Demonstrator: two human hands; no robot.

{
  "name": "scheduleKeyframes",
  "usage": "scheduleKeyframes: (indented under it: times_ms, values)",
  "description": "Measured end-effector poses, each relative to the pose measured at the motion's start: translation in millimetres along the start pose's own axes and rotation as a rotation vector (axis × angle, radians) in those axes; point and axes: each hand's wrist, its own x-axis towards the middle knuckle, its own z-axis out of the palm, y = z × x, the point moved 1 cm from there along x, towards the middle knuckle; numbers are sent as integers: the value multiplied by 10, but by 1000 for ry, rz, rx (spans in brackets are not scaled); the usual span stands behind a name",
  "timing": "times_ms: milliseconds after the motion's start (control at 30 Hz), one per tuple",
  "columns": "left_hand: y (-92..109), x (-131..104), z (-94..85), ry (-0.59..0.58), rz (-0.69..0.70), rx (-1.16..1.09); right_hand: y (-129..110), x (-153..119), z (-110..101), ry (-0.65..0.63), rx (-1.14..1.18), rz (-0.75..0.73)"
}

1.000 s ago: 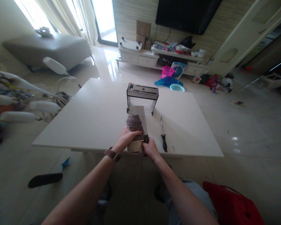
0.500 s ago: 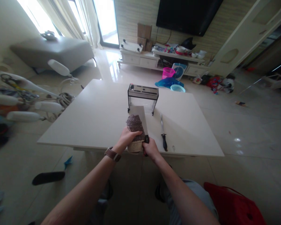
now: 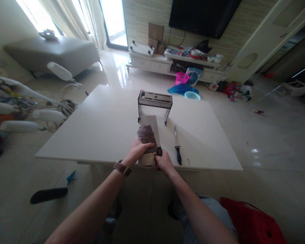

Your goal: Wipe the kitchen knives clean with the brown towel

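Observation:
My right hand [image 3: 164, 160] is closed round the black handle of a cleaver [image 3: 154, 122], whose broad blade points away from me over the near part of the white table. My left hand [image 3: 139, 149], below a brown wrist strap, grips a fuzzy brown cloth [image 3: 146, 135] with a beige lower part, its thumb across the front. The cloth lies against the left side of the blade and hides part of it. Just beyond the blade stands a knife block [image 3: 155, 98] with a slotted top and clear sides. Right of the cleaver lies a sharpening steel [image 3: 178, 149] with a black handle.
The white table [image 3: 91, 135] spreads to both sides. A red bag [image 3: 251, 220] sits on the floor at lower right, and a black object [image 3: 49, 195] lies at lower left. A white lamp fixture [image 3: 49, 116] with cables is left of the table.
The view has shifted slightly, so the surroundings at left sit a little farther left. Both hands, the cleaver and the cloth look nearly unchanged.

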Motion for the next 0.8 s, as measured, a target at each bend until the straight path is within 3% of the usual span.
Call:
scheduleKeyframes:
  times_ms: [200,467,633,800]
  values:
    - [31,-16,16,-56,-4,4,2,-30,-68,-13,19,0]
    - [132,-4,-219,-235,-3,118,-84,-156,-192,-19,-15,-12]
    - [112,-44,-175,-95,-21,-56,-73,-155,-161,-6,-103,-55]
    - [33,-3,-92,5,24,-25,-26,-87,-63,-19,-90,-10]
